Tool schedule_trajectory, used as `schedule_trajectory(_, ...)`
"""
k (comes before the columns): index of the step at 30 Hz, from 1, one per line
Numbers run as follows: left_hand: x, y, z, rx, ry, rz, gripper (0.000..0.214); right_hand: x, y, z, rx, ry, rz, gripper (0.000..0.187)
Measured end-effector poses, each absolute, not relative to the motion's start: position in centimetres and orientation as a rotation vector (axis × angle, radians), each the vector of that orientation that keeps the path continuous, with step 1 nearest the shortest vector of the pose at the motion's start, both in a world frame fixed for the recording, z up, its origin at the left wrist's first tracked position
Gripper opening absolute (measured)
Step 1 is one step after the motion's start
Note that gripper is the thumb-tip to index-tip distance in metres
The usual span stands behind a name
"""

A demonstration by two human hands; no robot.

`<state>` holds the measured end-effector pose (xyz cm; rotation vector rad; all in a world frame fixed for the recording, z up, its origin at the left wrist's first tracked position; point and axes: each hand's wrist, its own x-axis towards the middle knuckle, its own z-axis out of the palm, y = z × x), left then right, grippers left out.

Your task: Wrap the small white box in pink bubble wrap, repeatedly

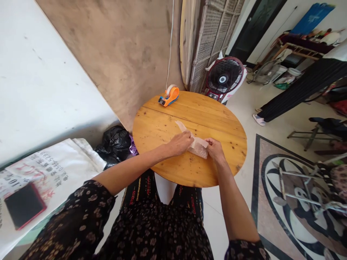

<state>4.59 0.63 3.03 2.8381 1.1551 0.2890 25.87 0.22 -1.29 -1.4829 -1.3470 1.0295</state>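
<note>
A small piece of translucent bubble wrap lies on the round wooden table, between my two hands. My left hand is closed at its left end, fingers pressed together on the whitish film. A pale, thin flap of that film sticks up beyond my left knuckles. At the upper right corner, my right hand pinches the edge between thumb and fingers. Farther back on the tabletop stands an orange and blue tape dispenser with a roll of clear tape, apart from both hands.
A floor fan stands just behind the table. Black plastic bags sit at the left by the wall. A phone-like dark device rests on a printed white sack. Another person's legs are at the right, near a folding stool.
</note>
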Motion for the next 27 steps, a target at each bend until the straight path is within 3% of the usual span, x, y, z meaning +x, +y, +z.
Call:
schedule_trajectory(6,4.3,0.4,3.6,2.889,1.098,0.268,0.023,25.6,0.6,-1.2,-1.452,-1.291,0.983,0.015)
schedule_trajectory(11,4.3,0.2,3.9,3.02,0.99,0.153,0.047,25.4,0.3,-0.4,-1.456,-1.279,1.009,0.019)
schedule_trajectory(18,6.2,0.1,4.3,3.018,1.079,0.001,0.028,25.9,0.6,-0.3,-1.531,-1.284,0.975,0.015)
schedule_trajectory(27,6.6,0.3,4.8,2.961,1.125,-0.094,0.028,26.5,-1.8,1.0,-1.636,-1.595,0.928,0.032)
